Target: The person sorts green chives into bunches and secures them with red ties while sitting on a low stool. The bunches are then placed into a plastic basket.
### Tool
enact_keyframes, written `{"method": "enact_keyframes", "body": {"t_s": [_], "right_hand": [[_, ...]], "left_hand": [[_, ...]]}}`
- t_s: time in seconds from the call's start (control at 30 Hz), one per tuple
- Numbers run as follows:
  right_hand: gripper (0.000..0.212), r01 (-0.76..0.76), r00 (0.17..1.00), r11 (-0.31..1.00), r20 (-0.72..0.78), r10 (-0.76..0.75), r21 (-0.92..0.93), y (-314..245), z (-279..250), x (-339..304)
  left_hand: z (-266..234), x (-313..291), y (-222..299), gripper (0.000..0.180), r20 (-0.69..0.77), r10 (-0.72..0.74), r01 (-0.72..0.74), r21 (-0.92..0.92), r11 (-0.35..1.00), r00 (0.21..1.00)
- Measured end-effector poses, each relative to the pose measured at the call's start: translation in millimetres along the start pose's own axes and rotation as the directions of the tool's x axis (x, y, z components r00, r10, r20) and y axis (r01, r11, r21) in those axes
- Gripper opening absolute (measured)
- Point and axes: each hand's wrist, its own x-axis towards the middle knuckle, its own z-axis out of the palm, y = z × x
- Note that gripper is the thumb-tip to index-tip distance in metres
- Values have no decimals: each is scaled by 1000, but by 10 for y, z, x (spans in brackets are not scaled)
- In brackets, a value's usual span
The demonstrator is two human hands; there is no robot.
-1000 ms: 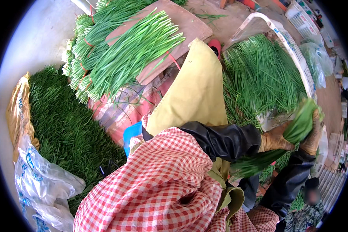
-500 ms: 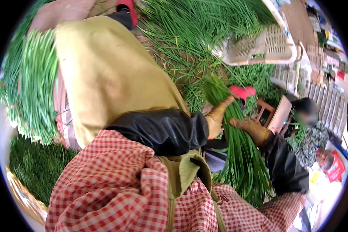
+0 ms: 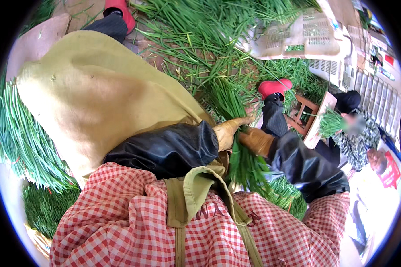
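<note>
Two hands gripping one bundle of green stems

Well left of the left hand, tied bunches [image 3: 29, 133] are lying partly behind the apron [image 3: 107, 89], which is spreading nearer, just past the left forearm. Ahead of the left hand, loose stems [image 3: 182, 38] are covering the floor.

The left hand [image 3: 227, 133] is gripping the bundle [image 3: 227, 100], its thumb reaching across; most of its other fingers are not showing. The bundle is running between the hands, one end pointing away from the body, the other hanging toward it. The right hand [image 3: 257, 141] is clasping it from the right, fingers curled.

If either grip is slackening, stems could be slipping out and mixing with the loose ones. Squeezing too hard could be bruising them. The far end is probably catching if it is brushing the floor stems; whether it is touching them, I cannot tell.

Ahead of the right hand, a shoe [image 3: 274, 89] is resting near the loose stems, so a shifting foot could be crushing some. Farther off, a crate [image 3: 294, 35] is standing. To the right, a stool [image 3: 317, 129] is leaving the right elbow little room.
</note>
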Motion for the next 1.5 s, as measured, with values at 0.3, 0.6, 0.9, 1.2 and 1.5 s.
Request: {"method": "enact_keyframes", "body": {"t_s": [0.3, 0.6, 0.9, 1.2, 1.5], "right_hand": [[61, 529, 718, -249, -272, 641, 811, -608, 817, -595], [68, 644, 619, -706, -743, 256, 294, -967, 95, 632], [49, 589, 356, -807, -887, 294, -31, 67, -467, 1562], [44, 685, 724, -695, -312, 616, 217, 1075, 272, 1677], [74, 509, 857, -308, -506, 99, 804, -870, 159, 1075]], "left_hand": [[247, -679, 299, 21, 28, 317, -313, 271, 910, 948], [626, -1760, -335, 50, 8, 631, -10, 1000, 0, 776], [875, -2433, -988, 96, 204, 936, 958, -45, -284, 287], [809, -3156, -1196, 87, 274, 925, 930, -327, -167, 262], [960, -3080, -1085, 91, 334, 894, 889, -438, -134, 299]]}}
